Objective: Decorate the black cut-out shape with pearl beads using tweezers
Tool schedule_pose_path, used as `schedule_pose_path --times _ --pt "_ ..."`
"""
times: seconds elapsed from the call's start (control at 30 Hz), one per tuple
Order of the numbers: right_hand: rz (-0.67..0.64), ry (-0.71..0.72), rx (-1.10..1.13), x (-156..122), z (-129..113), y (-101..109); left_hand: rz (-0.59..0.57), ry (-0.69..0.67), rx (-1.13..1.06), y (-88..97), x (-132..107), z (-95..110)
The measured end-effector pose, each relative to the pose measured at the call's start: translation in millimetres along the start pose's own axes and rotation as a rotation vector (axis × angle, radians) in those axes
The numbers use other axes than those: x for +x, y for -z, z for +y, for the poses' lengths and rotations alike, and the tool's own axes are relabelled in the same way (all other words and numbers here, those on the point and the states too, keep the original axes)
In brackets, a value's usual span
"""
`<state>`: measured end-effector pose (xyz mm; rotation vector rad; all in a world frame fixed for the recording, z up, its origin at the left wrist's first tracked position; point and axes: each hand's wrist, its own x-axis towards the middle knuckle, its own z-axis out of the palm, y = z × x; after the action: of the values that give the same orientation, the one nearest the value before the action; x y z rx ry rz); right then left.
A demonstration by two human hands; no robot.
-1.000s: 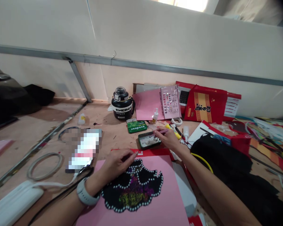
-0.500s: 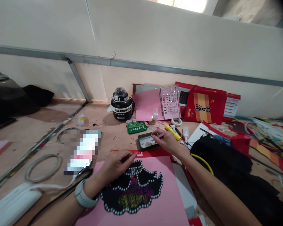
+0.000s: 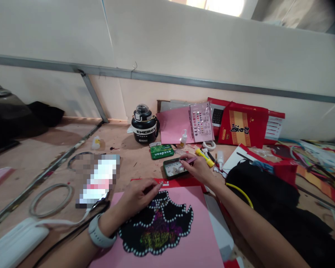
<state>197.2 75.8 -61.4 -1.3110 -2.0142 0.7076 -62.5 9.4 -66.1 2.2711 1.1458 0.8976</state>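
My right hand [image 3: 194, 163] pinches slim mauve tweezers [image 3: 191, 160] over an open green tin [image 3: 165, 172]. Small white beads [image 3: 171, 169] lie inside the tin; the tweezers' tips are too small to make out. My left hand [image 3: 141, 195], a pale watch on its wrist, rests over the upper left of a black mask-like cutout [image 3: 167, 225], partly hiding it. The left fingers are outstretched, with the thumb a little apart. White beads line the cutout's edges, and yellow and purple colour marks its middle. Beneath it lies a pink sheet [image 3: 197, 242].
Behind the tin are its green lid [image 3: 161, 152], a small glue bottle [image 3: 183, 138], a yellow tube [image 3: 204, 157] and a black jug [image 3: 143, 126]. A phone [image 3: 99, 180] with a cable lies left, near a white power bank [image 3: 19, 242]. Black cloth [image 3: 262, 186] sits right.
Both hands stay nearly in place. The right hand remains at the tin with the tweezers; no bead has visibly moved on the cutout.
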Motion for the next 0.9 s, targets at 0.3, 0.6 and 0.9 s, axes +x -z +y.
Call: schedule_pose_path --times 0.3,0.6,0.9 --pt "0.01 0.067 -0.042 -2.5 -6.3 -1.2 -0.002 0.001 0.006 1.0 0.1 2.3" --pt "0.09 0.142 -0.05 -1.8 -6.0 -5.9 0.008 -0.004 -0.002 0.0 -0.8 1.8" --pt "0.174 0.129 0.003 -1.6 -6.7 -3.7 -0.005 0.016 -0.011 4.1 1.0 7.7"
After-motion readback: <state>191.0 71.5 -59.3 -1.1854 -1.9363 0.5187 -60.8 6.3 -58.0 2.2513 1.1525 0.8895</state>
